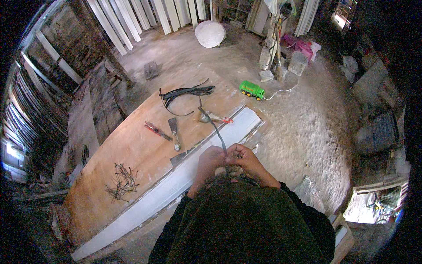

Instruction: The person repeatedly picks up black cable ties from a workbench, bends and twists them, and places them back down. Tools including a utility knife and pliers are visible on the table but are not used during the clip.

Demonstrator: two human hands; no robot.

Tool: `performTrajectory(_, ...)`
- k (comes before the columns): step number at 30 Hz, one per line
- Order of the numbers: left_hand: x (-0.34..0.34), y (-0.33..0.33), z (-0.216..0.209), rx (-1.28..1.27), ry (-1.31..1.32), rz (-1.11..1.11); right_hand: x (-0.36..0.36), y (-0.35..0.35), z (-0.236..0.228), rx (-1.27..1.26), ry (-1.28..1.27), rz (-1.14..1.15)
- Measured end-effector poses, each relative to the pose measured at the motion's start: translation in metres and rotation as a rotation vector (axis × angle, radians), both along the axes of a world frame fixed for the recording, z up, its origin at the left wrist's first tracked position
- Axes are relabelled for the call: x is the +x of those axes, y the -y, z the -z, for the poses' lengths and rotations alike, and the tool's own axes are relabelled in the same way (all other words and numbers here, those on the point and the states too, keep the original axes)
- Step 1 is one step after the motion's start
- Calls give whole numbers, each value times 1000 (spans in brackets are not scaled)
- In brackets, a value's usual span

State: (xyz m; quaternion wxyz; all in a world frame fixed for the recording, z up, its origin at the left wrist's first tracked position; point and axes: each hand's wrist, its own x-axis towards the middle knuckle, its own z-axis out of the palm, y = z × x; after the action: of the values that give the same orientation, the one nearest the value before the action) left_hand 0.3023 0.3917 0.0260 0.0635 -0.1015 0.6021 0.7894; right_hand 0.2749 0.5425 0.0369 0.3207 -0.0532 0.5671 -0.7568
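A long, thin dark strip (215, 125), which looks flexible, runs from the board toward me. My left hand (212, 158) pinches it near its close end. Right beside it, my right hand (245, 159) has its fingers closed on the same strip, thumbs nearly meeting. Below the hands the strip's end passes out of sight against my dark clothing. Ahead lies a bundle of similar dark strips (187, 91) on the brown wooden board (136, 119). A tool with a red handle (227, 120), partly under the strip, rests by the white panel's far end.
The long white panel (162, 193) crosses under my forearms. Left on the board are a red-and-black tool (157, 130), a scraper (174, 133) and a tangle of thin dark pieces (122, 182). A green toy truck (252, 89) with a white cord stands beyond, near a post (278, 48).
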Motion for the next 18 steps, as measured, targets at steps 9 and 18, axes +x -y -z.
performTrajectory(9,-4,4,-1,-189,-115,-1,0,4,2,-143,96,34)
performTrajectory(18,-4,6,-20,-666,-241,-5,3,8,2,175,-198,61)
